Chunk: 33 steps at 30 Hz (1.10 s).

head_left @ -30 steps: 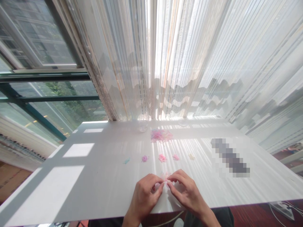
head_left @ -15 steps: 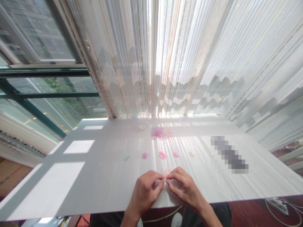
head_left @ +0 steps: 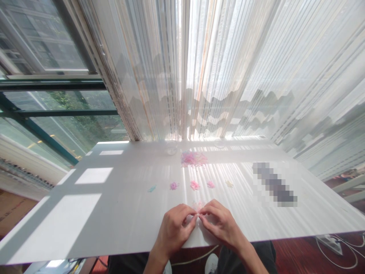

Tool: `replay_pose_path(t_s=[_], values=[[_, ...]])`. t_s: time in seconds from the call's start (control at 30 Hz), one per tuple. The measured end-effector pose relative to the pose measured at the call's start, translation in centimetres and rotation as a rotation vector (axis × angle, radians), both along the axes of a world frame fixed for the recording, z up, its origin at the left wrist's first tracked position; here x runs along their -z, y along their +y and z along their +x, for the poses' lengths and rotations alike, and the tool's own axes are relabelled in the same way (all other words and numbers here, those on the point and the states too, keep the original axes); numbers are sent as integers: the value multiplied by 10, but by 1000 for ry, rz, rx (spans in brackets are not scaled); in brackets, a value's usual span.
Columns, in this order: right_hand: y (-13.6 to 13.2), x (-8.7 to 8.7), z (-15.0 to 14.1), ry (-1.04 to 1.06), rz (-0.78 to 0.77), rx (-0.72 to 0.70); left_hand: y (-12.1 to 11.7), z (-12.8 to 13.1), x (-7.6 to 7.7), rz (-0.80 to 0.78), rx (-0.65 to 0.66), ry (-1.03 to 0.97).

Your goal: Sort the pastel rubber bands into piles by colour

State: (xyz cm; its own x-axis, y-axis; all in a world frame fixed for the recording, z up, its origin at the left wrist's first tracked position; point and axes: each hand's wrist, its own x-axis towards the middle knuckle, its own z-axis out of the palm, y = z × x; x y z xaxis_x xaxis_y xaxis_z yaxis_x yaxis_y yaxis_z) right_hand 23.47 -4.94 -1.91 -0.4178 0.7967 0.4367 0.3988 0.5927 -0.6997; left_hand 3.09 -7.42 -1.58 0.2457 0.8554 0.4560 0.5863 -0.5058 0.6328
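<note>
My left hand (head_left: 177,228) and my right hand (head_left: 220,223) meet over the near part of the table, thumb and forefinger pinched on each, the tips almost touching. Whatever they pinch is too small to make out. Just beyond the fingertips lies a pale pink pile (head_left: 197,206) of small thin pieces, partly covered by my fingers. Past it runs a row of little piles: teal (head_left: 152,188), purple (head_left: 173,185), coral pink (head_left: 195,185), pink (head_left: 210,184) and pale yellow (head_left: 229,183). Farther back spreads a larger mixed heap (head_left: 194,159), mostly pink.
A clear round container (head_left: 171,147) stands behind the piles, with a faint clear round piece (head_left: 219,144) at the back edge. On the right of the white table (head_left: 125,220) is a blurred-out dark object (head_left: 275,184). Sheer striped curtains (head_left: 211,76) hang behind.
The view has shifted very slightly. Both hands keep their fingertips together in nearly the same place, and the piles look unchanged.
</note>
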Motion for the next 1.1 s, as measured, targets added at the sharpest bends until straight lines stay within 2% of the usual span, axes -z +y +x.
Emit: replay_pose_path(t_s=[0.27,0.43,0.6,0.83,0.93,1.1], values=[[1,-2,1,8,-33,18,0,0,1,-2,3,-5],[3,-6,5,110,-155,108,1,-1,-1,-13,12,-17],[14,-15,33,128,-212,238,0,-2,-3,-7,10,-19],[53,-16,91,4,-185,579,0,-2,-2,-16,13,-24],[66,-12,100,-40,-154,625,-1,-2,-2,-25,11,-31],[71,-4,98,-54,-151,616,0,-2,-1,-28,7,-31]])
